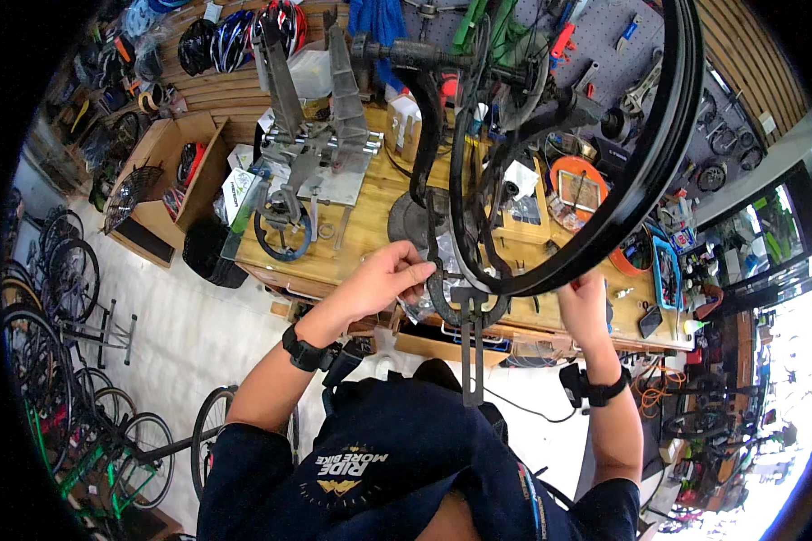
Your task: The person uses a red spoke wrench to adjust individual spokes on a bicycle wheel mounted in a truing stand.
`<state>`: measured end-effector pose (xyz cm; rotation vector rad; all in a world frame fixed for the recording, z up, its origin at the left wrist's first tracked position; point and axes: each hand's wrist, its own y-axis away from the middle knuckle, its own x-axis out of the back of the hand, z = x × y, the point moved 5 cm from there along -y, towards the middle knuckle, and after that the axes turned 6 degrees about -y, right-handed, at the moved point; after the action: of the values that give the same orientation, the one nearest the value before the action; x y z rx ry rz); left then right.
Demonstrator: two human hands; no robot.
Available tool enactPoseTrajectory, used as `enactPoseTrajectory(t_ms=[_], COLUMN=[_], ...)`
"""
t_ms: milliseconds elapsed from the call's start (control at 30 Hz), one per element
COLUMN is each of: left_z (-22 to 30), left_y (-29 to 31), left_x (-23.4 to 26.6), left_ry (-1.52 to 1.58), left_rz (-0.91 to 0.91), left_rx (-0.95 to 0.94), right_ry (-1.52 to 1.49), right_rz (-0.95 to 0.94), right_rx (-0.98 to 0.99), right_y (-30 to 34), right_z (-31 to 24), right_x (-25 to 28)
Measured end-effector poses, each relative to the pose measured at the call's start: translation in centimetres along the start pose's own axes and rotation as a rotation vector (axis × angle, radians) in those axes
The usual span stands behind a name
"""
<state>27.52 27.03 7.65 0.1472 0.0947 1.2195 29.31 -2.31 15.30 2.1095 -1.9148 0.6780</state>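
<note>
A black bicycle wheel rim (604, 243) stands upright in a dark metal truing stand (424, 117) on the wooden workbench. At the stand's near side sits a curved caliper (436, 293), with a flat slotted bar (472, 361) extending toward me. My left hand (392, 275) is closed, thumb and forefinger pinching the caliper's left side. On the right, my right hand (584, 302) is closed against the lower rim; its fingertips are partly hidden behind the rim. A crumpled clear plastic bag (417, 309) lies below my left fingers.
Left on the bench is a metal fixture with a blue handwheel (282, 232). An orange round tray (579, 187) and a blue bin (666, 270) stand to the right. A cardboard box (167, 194) and parked bicycles (72, 261) are at left; tools hang on a pegboard (595, 41).
</note>
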Motion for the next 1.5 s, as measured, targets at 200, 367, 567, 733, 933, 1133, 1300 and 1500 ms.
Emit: enactPoseTrajectory(t_ms=[200, 367, 567, 733, 933, 1133, 1300, 1500], left_z=[0.5, 0.0, -0.2, -0.2, 0.1, 0.3, 0.1, 0.3], left_y=[0.4, 0.2, 0.2, 0.1, 0.2, 0.2, 0.1, 0.2], left_x=[0.0, 0.2, 0.1, 0.2, 0.1, -0.1, 0.2, 0.3], left_ry=[0.035, 0.056, -0.019, -0.015, 0.001, -0.025, -0.024, -0.017], left_rz=[0.01, 0.004, 0.021, 0.021, 0.013, 0.01, -0.004, -0.003], left_rx=[-0.004, -0.02, -0.009, -0.02, -0.038, -0.033, -0.027, -0.016], right_ry=[-0.156, -0.262, -0.1, -0.267, -0.213, 0.032, -0.202, -0.112], right_rz=[-0.24, -0.195, -0.13, 0.066, 0.012, 0.102, -0.025, -0.185], right_rx=[-0.047, -0.102, 0.079, 0.028, 0.146, 0.384, -0.417, -0.021], right_y=[1.0, 1.4, 1.1, 0.2, 0.4, -0.3, 0.2, 0.5], right_z=[3.8, 3.2, 4.2, 5.2, 5.2, 5.5, 5.4, 3.6], right_x=[-3.4, -4.7, -5.3, -7.3, -6.5, -7.0, -6.4, -4.4])
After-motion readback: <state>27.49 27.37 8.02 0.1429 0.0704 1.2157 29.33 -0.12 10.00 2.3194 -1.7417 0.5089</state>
